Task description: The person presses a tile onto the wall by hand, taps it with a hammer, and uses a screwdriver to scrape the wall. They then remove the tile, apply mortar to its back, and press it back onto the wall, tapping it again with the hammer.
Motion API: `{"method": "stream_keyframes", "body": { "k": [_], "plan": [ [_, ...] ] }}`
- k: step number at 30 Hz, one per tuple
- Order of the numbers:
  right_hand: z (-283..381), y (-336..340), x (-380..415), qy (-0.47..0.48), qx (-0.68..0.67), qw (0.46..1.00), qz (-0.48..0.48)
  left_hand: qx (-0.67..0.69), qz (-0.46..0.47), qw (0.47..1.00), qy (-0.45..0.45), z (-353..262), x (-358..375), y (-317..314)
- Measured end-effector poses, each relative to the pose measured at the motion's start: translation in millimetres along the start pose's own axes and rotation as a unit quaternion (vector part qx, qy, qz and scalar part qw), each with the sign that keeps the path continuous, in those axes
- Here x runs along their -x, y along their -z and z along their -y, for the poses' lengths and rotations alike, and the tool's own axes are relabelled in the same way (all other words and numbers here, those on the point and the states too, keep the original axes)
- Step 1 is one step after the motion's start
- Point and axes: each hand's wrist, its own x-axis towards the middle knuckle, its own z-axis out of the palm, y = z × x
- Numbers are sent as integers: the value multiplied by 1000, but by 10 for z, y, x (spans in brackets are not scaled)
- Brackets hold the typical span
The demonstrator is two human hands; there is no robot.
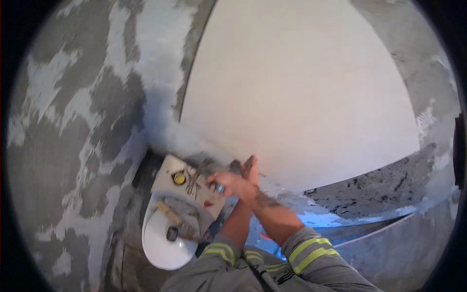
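My forearms cross in front of me. My right hand [227,183] reaches over to the left, its fingers wrapped around a small tool with a blue-grey end [219,188]; its kind is unclear. Just beyond it, my left hand [251,169] is held up by the lower edge of a large pale panel [301,92]. Its fingers are partly hidden and blurred, with a dark patch beside them. Below and left of my right hand is a cream ledge [163,181] carrying a round yellow item [179,178], several thin dark pieces [193,185] and a small red piece [208,203].
A white rounded lid [158,246], like a toilet lid, stands at lower left. Across it lie a black-headed mallet [172,233] and a yellowish bar [168,214]. A patchy grey wall [82,121] rises at left. Blue sheeting [326,220] runs along the lower right.
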Motion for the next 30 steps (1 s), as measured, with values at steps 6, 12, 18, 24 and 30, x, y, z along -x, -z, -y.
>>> {"method": "stream_keyframes", "body": {
  "k": [6,12,18,24,30],
  "plan": [
    [680,-141,1164,-71,11,993,96,104,36,988,110,-129,-3,-19],
    [1741,-247,2202,180,126,964,-146,407,211,851,258,90,-409,75],
    [2786,-128,2749,423,119,843,-309,117,81,984,104,-464,122,-53],
    [3226,-16,2764,474,103,769,-416,122,75,983,116,-535,141,-61],
    [3255,67,2587,468,89,760,-442,96,71,984,133,-439,55,-26]
  ]
}}
